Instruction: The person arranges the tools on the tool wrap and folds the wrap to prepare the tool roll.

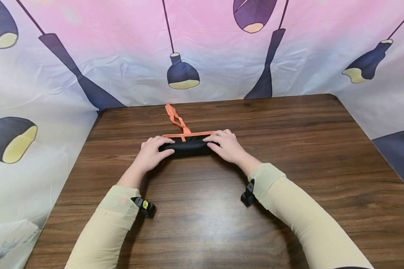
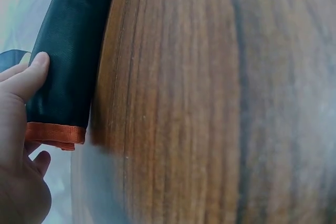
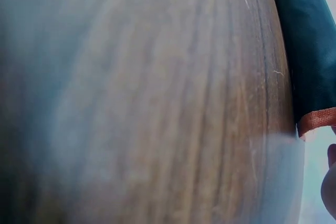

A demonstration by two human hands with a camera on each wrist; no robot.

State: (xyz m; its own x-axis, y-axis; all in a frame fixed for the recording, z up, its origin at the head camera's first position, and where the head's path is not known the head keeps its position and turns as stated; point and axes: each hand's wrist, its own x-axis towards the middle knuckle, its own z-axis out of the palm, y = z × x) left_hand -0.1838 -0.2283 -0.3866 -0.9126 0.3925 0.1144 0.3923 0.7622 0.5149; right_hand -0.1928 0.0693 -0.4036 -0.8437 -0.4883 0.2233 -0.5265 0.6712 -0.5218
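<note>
A black fabric roll with orange edging (image 1: 192, 148) lies crosswise on the table, towards its far side. From its far edge an orange tie strap (image 1: 176, 118) trails backward and left. My left hand (image 1: 150, 152) grips the roll's left end, thumb on the near face and fingers over the top. At the other end my right hand (image 1: 226, 145) holds it in much the same way. In the left wrist view, the left thumb presses the roll (image 2: 73, 61) just above its orange-bound end (image 2: 55, 134). The right wrist view shows the roll (image 3: 310, 45) but little of the right hand (image 3: 329, 187).
The dark wood-grain table (image 1: 195, 216) stretches out on every side of the roll. A hanging cloth printed with lamps (image 1: 215, 67) stands along the back and both sides. Each sleeve cuff carries a small black camera mount (image 1: 247, 194).
</note>
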